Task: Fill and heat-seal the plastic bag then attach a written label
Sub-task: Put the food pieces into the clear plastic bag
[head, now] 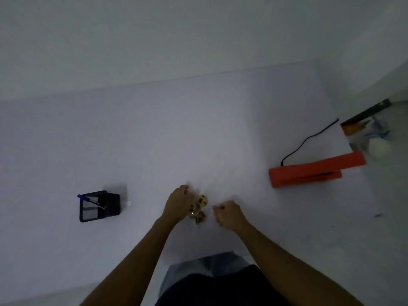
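Observation:
A clear plastic bag (206, 191) lies on the white table (154, 140), barely visible, with brown-and-yellow cookies (199, 207) in or beside its near end. My left hand (178, 204) pinches the bag's left edge, fingers closed. My right hand (228, 214) is closed on the bag's right edge. The cookies sit between both hands. The orange heat sealer (309, 171) stands to the right with its lid raised and a black cord (309, 138) running back. A black mesh pen holder (99, 205) with a blue pen (90, 200) stands to the left.
A small white object (128, 203) lies just right of the pen holder. Off the table's right edge are a cluttered box with orange and clear items (364, 129) and a white round object (378, 146). The wall rises behind the table.

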A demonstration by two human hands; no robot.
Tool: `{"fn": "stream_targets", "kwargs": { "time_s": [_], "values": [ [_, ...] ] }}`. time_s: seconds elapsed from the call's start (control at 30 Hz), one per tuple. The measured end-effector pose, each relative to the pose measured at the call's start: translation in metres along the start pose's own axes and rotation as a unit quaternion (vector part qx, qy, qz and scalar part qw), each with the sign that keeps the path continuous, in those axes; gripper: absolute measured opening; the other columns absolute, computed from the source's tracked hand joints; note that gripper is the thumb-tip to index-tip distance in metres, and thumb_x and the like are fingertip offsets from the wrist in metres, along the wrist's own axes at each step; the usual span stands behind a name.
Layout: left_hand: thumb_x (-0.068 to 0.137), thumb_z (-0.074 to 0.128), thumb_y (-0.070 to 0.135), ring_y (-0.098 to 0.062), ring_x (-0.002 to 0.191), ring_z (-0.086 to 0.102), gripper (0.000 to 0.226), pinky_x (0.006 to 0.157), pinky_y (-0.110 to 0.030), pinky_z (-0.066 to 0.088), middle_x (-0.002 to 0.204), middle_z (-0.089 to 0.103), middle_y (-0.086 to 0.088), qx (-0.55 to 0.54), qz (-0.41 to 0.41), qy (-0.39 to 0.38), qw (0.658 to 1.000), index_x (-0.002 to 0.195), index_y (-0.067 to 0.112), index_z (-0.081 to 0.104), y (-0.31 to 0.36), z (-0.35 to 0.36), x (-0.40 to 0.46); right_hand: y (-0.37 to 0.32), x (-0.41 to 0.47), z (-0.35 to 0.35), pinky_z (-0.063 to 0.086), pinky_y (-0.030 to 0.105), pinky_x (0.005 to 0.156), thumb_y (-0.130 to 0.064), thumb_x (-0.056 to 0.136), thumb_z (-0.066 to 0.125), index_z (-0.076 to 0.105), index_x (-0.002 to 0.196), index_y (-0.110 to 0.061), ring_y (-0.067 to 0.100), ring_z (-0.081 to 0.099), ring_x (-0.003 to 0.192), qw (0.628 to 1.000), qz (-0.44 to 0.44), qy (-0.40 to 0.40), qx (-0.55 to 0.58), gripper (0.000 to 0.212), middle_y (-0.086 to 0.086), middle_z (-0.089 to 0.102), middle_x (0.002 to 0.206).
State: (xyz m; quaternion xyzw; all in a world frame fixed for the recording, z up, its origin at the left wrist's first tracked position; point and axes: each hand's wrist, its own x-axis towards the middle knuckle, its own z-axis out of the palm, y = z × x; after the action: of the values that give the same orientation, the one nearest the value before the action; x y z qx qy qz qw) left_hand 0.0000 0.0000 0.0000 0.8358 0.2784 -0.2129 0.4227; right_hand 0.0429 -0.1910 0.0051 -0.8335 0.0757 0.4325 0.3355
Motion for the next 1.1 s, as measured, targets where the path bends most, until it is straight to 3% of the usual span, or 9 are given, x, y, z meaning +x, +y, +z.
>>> {"fn": "stream_targets", "kwargs": {
  "time_s": [0.23, 0.37, 0.5, 0.67, 0.8, 0.87, 0.93, 1.0, 1.1],
  "values": [
    [0.091, 0.062, 0.015, -0.015, 0.086, 0.063, 0.023, 0.076, -0.021, 0.047, 0.1, 0.07, -0.003, -0.01, 0.017, 0.053, 0.998, 0.114, 0.014, 0.067, 0.001, 0.001, -0.014, 0.002, -0.003, 0.002, 0.049, 0.024, 0.046, -0.01, 0.089, 0.066, 0.072, 0.092, -0.006, 0.015, 0.061, 0.053, 0.993, -0.011, -0.009, 0.116, 0.008, 0.01, 0.069, 0.074],
    [0.089, 0.067, 0.015, -0.009, 0.081, 0.066, 0.01, 0.07, -0.01, 0.047, 0.089, 0.071, 0.003, -0.035, 0.053, 0.066, 0.996, 0.097, 0.017, 0.072, -0.003, -0.003, -0.027, 0.006, 0.001, -0.008, 0.055, 0.033, 0.067, -0.013, 0.088, 0.071, 0.073, 0.085, -0.009, 0.013, 0.059, 0.062, 0.991, -0.095, 0.02, 0.09, 0.005, 0.006, 0.07, 0.076],
    [0.09, 0.067, 0.014, -0.004, 0.082, 0.064, 0.008, 0.068, -0.011, 0.048, 0.087, 0.07, 0.01, -0.072, 0.077, 0.097, 0.99, 0.087, 0.02, 0.07, -0.006, -0.007, -0.045, 0.01, 0.0, -0.021, 0.052, 0.025, 0.061, -0.017, 0.092, 0.067, 0.068, 0.081, -0.019, 0.015, 0.061, 0.062, 0.981, -0.167, 0.045, 0.09, 0.011, 0.0, 0.066, 0.07],
    [0.091, 0.066, 0.016, -0.004, 0.09, 0.066, 0.011, 0.071, -0.015, 0.055, 0.097, 0.069, 0.015, -0.108, 0.088, 0.112, 0.984, 0.096, 0.026, 0.068, -0.009, 0.0, -0.067, 0.017, -0.005, -0.025, 0.058, 0.028, 0.057, -0.017, 0.095, 0.064, 0.069, 0.096, -0.009, 0.025, 0.069, 0.078, 0.973, -0.19, 0.038, 0.126, 0.009, 0.009, 0.071, 0.085],
    [0.091, 0.067, 0.014, -0.007, 0.091, 0.066, 0.011, 0.073, -0.017, 0.055, 0.101, 0.071, 0.008, -0.121, 0.086, 0.146, 0.978, 0.1, 0.017, 0.071, -0.011, 0.008, -0.076, 0.022, -0.003, -0.02, 0.063, 0.038, 0.068, -0.015, 0.094, 0.065, 0.068, 0.093, -0.008, 0.025, 0.069, 0.082, 0.966, -0.229, 0.025, 0.113, 0.007, 0.01, 0.072, 0.09],
    [0.09, 0.068, 0.013, -0.006, 0.091, 0.066, 0.014, 0.074, -0.018, 0.056, 0.099, 0.07, 0.011, -0.126, 0.082, 0.154, 0.977, 0.097, 0.025, 0.07, -0.01, 0.009, -0.081, 0.025, -0.003, -0.019, 0.062, 0.042, 0.073, -0.014, 0.093, 0.065, 0.068, 0.092, -0.009, 0.026, 0.069, 0.077, 0.965, -0.239, 0.023, 0.103, 0.006, 0.01, 0.072, 0.085],
    [0.088, 0.069, 0.01, -0.004, 0.091, 0.067, 0.023, 0.075, -0.018, 0.057, 0.098, 0.07, 0.015, -0.128, 0.089, 0.156, 0.975, 0.091, 0.033, 0.069, -0.012, 0.009, -0.085, 0.024, -0.006, -0.017, 0.059, 0.04, 0.073, -0.014, 0.093, 0.066, 0.068, 0.089, -0.011, 0.019, 0.067, 0.072, 0.963, -0.249, 0.016, 0.1, 0.005, 0.004, 0.071, 0.081],
    [0.087, 0.071, 0.007, -0.005, 0.092, 0.068, 0.022, 0.077, -0.02, 0.057, 0.099, 0.072, 0.012, -0.113, 0.098, 0.16, 0.976, 0.093, 0.027, 0.072, -0.018, 0.007, -0.085, 0.02, -0.008, -0.016, 0.058, 0.032, 0.075, -0.014, 0.093, 0.067, 0.068, 0.087, -0.014, 0.008, 0.065, 0.073, 0.96, -0.265, 0.017, 0.093, 0.006, -0.006, 0.069, 0.079],
    [0.087, 0.07, 0.006, -0.006, 0.093, 0.068, 0.019, 0.081, -0.016, 0.054, 0.103, 0.073, 0.007, -0.085, 0.116, 0.163, 0.976, 0.102, 0.017, 0.074, -0.026, 0.004, -0.083, 0.018, -0.005, -0.011, 0.057, 0.026, 0.075, -0.009, 0.09, 0.068, 0.069, 0.088, -0.013, 0.009, 0.068, 0.082, 0.959, -0.271, 0.029, 0.081, 0.005, -0.005, 0.072, 0.085]
  ]
}}
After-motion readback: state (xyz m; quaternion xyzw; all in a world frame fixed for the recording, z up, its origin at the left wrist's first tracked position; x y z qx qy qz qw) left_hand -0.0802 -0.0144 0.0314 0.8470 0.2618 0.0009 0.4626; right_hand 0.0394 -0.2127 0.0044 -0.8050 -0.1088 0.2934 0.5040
